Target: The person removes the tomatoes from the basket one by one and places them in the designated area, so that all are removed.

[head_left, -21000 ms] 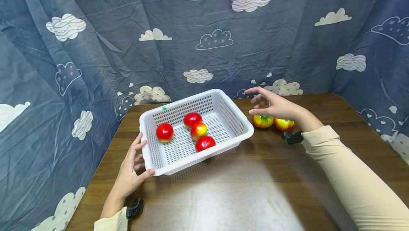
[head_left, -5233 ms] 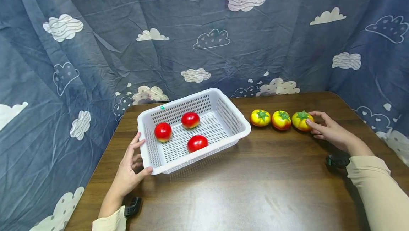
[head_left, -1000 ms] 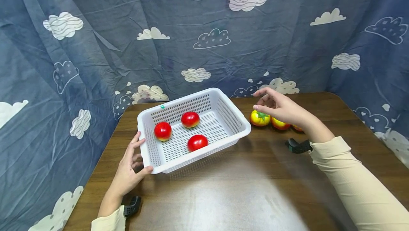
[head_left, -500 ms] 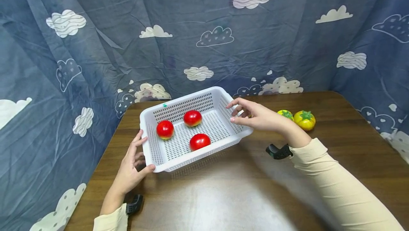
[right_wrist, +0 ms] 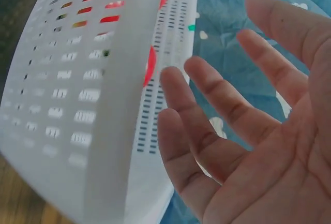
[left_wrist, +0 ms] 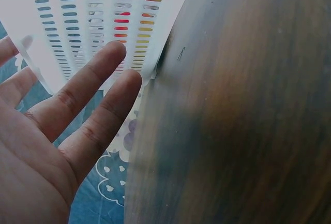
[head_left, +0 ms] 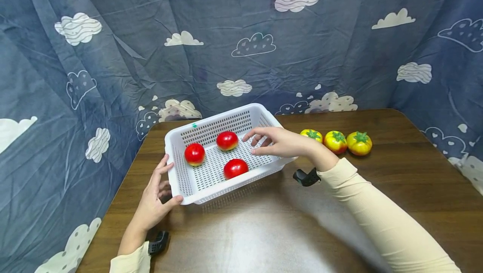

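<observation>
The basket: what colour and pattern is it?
The basket is white with rows of slots, clearest in the head view.

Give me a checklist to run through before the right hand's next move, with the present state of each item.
1. Left hand touching the basket: ok, at its left end, thumb on the rim.
2. Right hand free: ok, holding nothing, over the basket's right side.
3. Red fruits separated: ok, three lie apart inside the basket.
4. Grip on a red fruit: not ok, a gap shows between the fingertips and the nearest one.
5. Yellow fruits outside the basket: ok, three in a row on the table.
6. Basket base flat on the table: cannot tell, its underside is hidden.
</observation>
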`<state>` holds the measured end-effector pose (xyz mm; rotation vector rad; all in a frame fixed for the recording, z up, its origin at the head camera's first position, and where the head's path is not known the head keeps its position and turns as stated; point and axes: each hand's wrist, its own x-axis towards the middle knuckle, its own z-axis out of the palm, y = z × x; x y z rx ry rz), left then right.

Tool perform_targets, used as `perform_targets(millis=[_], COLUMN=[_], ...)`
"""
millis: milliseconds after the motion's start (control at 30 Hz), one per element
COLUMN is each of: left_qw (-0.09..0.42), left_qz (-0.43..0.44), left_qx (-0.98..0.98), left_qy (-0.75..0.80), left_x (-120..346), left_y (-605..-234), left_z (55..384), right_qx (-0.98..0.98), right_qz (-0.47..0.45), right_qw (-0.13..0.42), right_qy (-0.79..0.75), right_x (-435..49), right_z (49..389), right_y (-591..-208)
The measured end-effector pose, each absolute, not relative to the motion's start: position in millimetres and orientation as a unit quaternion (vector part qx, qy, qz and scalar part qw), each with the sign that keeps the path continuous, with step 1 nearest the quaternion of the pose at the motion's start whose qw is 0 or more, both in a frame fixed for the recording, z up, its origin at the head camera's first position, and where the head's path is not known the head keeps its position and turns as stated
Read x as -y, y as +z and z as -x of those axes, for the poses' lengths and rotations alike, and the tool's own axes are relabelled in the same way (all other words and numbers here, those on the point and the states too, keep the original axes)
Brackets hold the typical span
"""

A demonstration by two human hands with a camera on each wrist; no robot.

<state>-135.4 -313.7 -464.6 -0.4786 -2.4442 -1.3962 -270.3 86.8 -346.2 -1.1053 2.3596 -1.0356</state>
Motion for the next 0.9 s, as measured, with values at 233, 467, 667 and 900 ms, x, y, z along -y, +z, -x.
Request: perform_targets(millis=[233, 467, 667, 900], left_qw=[0.14, 0.139, 0.135, 0.137], left_qz=[0.163, 0.166, 0.166, 0.167], left_qx=[0.847, 0.845, 0.845, 0.842], left_qy=[-0.486, -0.488, -0.49, -0.495], left_x=[314.5, 315.3, 315.1, 314.9], left_y=[-465.4, -467.2, -466.0, -465.3], left_z=[136.2, 137.5, 137.9, 137.2], right_qx=[-0.829, -0.83, -0.839, -0.837], right_qz=[0.412, 0.433, 0.431, 0.436], right_qw=[0.214, 0.263, 0.28, 0.297], right_qy=[-0.312, -0.231, -0.178, -0.15], right_x=[-63.0, -39.8, -24.2, -12.4], right_z=[277.2, 280.2, 282.8, 285.7], right_y=[-343.2, -339.7, -339.9, -341.2])
